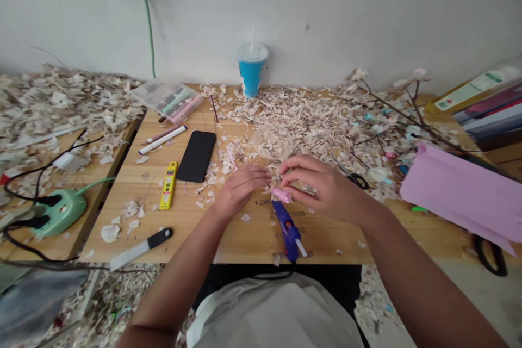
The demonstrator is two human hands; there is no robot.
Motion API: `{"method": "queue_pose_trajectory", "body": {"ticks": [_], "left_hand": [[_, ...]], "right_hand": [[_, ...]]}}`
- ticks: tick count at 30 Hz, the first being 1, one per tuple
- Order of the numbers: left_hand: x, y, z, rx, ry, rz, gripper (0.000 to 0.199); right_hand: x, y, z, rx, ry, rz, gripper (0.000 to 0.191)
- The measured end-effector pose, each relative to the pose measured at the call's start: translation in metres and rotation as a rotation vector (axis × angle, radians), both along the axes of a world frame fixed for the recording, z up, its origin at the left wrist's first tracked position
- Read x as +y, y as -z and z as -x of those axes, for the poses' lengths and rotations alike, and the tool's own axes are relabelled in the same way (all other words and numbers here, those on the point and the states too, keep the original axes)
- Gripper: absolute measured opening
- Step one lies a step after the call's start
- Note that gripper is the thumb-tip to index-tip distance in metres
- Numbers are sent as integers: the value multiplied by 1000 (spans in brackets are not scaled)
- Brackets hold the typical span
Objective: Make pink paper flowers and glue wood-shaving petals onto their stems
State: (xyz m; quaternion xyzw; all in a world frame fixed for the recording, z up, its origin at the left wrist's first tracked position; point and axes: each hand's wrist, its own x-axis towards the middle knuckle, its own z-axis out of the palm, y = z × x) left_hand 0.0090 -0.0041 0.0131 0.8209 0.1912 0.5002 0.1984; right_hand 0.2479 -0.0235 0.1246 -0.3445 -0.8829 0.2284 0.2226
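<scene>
A small pink crumpled-paper piece like a flower [281, 194] is at the fingertips of my right hand [322, 185], which is curled with thumb and fingers closed on it. Close on the other side is my left hand [244, 187], its fingers bent together towards the piece; the thumb is hidden, and what it pinches I cannot make out. Just below both hands a blue glue gun [289, 231] lies on the wooden table [244, 244], a white glue stick poking from its back end.
Pale shavings [293, 119] heap along the wall. Left are a phone [196, 156], yellow blade pack [167, 186], marker [163, 140], black-handled scraper [141, 249] and green power strip [61, 212]. Behind stands a blue cup [251, 73]. Right are scissors [359, 180], flowering branches [391, 109] and pink paper [460, 190].
</scene>
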Motion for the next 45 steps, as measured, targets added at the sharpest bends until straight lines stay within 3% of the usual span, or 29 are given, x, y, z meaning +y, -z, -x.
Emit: {"method": "queue_pose_trajectory", "body": {"ticks": [11, 28, 45], "left_hand": [[-1, -1, 0, 8, 12, -25, 33], [-1, -3, -1, -6, 15, -27, 31], [-1, -1, 0, 3, 24, -21, 35]], "right_hand": [[-2, -2, 7, 89, 62, 36, 5], [-6, -4, 8, 16, 72, 49, 8], [-4, -2, 10, 17, 85, -83, 6]]}}
